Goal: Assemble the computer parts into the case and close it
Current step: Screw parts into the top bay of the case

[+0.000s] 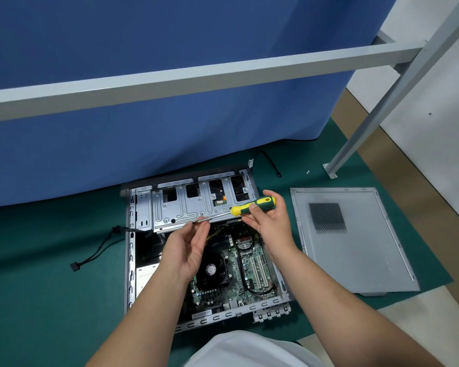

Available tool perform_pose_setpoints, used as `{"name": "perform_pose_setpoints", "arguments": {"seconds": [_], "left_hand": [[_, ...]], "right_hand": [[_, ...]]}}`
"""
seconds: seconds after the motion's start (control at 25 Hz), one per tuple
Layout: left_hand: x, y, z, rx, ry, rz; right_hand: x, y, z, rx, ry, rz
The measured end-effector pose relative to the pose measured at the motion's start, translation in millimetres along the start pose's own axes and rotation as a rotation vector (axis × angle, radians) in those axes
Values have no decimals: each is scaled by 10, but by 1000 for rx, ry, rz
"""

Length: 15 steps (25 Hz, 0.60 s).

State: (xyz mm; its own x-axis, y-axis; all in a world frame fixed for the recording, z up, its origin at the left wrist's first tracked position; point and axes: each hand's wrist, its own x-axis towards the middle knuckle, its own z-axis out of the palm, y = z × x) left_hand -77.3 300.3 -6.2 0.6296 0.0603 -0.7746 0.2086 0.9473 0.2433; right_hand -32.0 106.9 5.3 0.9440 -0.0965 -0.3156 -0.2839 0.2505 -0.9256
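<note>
Lying open on green mat: grey metal computer case [196, 250], motherboard [239, 268] and black fan [211, 270] showing inside, drive cage [194, 202] at far end. Resting flat just beside, at right: grey side panel [355, 242] with vent grille.

Even, soft overhead light, fairly bright; I see no harsh glare, only faint shadows under my arms. Wide-angle bends the grey frame bar [223, 75] at edges. Focus sharp centre, slightly soft at corners.
</note>
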Motion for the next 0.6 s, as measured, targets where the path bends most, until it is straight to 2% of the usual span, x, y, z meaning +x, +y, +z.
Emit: {"name": "perform_pose_setpoints", "arguments": {"seconds": [0.2,0.6], "left_hand": [[-3,5,6,41,-12,-21],[0,-119,76,132,-37,24]], "right_hand": [[3,-4,13,-24,-11,-34],[32,37,-61,60,121,10]]}}
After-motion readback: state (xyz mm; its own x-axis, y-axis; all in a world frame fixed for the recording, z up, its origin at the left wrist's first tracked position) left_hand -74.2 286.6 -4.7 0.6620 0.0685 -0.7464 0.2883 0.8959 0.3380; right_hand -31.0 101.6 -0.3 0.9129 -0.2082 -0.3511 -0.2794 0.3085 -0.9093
